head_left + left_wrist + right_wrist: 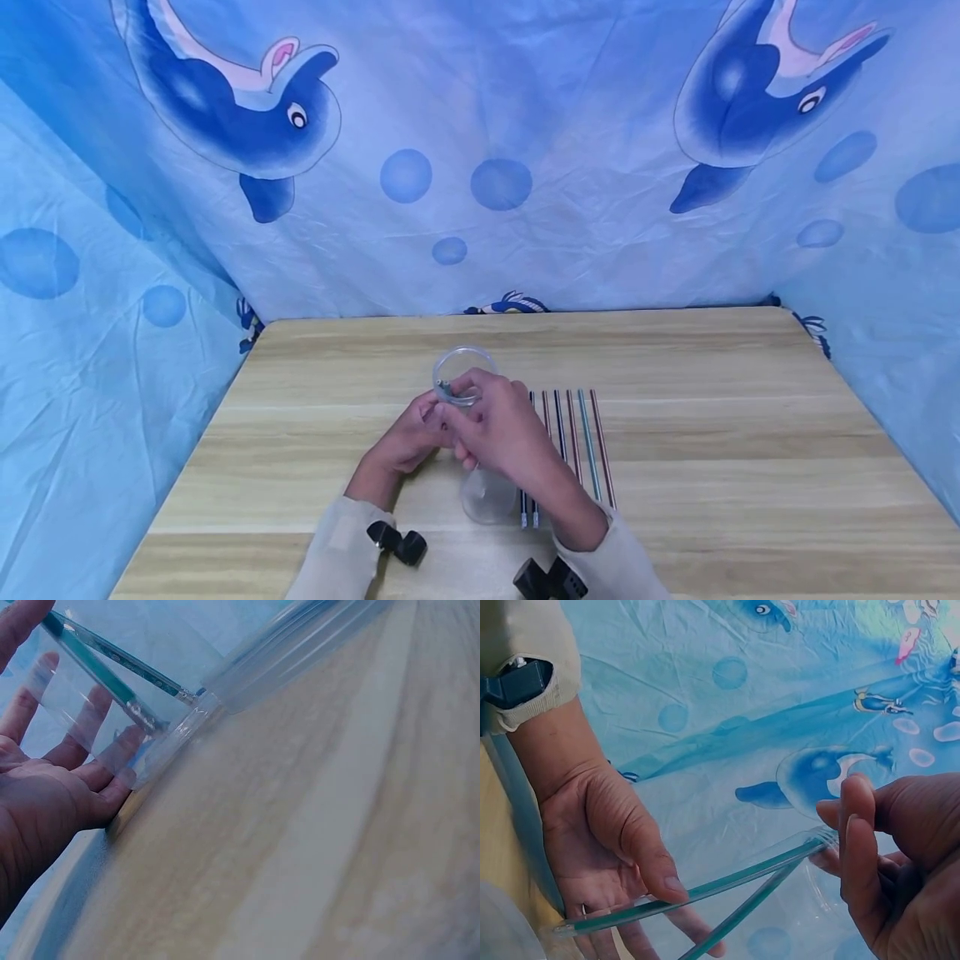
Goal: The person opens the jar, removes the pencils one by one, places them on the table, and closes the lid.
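A clear plastic cup [466, 353], tilted, is held above the table between both hands. My left hand [412, 433] holds its side, thumb and fingers on opposite sides of the wall, as the right wrist view shows. At the mouth, my right hand [502, 425] has thumb and curled index finger at the rim, and seems to pinch it. Two green pencils [94, 664] lean inside the cup and spread apart toward its bottom. Their upper ends meet at the rim beside the right fingertips; whether those fingers touch a pencil is hard to see.
Several pencils [587, 433], dark, red and teal, lie in a row right of the hands, partly behind the right forearm. A clear round plastic piece [487, 497] stands on the wooden table [712, 467] below the hands. Blue dolphin-print cloth [585, 242] surrounds the table.
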`<action>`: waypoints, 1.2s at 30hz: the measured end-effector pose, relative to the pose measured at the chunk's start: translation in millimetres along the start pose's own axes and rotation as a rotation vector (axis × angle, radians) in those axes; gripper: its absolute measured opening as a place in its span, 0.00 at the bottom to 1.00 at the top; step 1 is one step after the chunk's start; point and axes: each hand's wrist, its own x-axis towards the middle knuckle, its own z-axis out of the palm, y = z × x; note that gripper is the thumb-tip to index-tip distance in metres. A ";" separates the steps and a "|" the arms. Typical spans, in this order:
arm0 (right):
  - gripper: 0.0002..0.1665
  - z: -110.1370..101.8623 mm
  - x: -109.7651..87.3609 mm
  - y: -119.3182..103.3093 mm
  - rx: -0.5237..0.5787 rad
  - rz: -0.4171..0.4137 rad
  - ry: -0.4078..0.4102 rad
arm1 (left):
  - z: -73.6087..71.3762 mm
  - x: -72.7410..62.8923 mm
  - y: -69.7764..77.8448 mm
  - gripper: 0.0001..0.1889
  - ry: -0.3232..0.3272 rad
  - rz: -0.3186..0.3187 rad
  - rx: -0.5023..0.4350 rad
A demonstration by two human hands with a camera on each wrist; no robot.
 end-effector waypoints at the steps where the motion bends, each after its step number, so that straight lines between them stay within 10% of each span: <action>1: 0.14 -0.7 -0.1 0.0 0.010 -0.006 0.009 | 0.1 0.3 0.1 0.29 -0.004 0.000 -0.002; 27: 0.09 -5.7 -1.0 -2.6 0.211 0.011 0.037 | 1.6 5.1 0.3 0.28 -0.006 -0.015 0.000; 36: 0.07 -8.0 -3.1 -4.4 0.259 -0.071 0.126 | 1.6 1.3 2.0 0.39 0.082 -0.047 0.039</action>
